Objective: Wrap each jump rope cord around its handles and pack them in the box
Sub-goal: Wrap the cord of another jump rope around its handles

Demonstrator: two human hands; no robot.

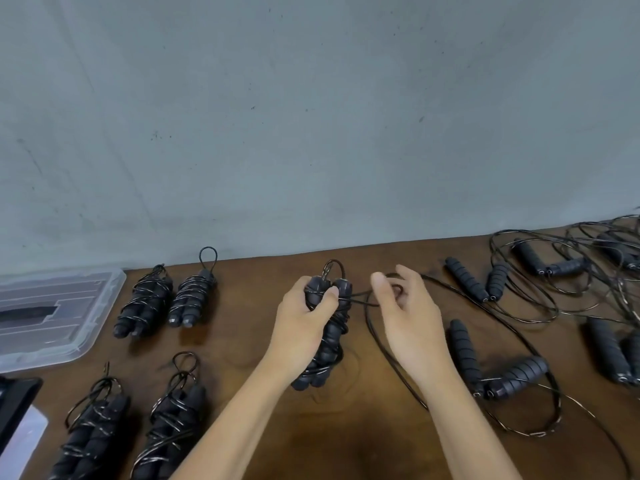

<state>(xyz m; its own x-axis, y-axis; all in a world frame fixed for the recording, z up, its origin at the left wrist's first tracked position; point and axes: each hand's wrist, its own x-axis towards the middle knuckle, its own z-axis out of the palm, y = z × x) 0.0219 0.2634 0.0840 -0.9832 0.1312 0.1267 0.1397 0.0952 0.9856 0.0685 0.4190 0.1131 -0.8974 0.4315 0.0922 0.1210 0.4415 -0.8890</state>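
both bare forearms reach forward from the lower edge. the left hand (304, 320) has fingers and thumb curled tight in a grip, thumb pressing across the top. the right hand (408, 306) is raised beside it, its fingers (398, 289) curled in a pinch.

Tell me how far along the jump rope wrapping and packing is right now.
Done: four wrapped bundles lie on the table left of the hands. In hand: the left hand grips a pair of handles while the right hand pinches the loose cord, partly wound. Left: several unwrapped ropes on the right, and nothing visibly packed into the clear box.
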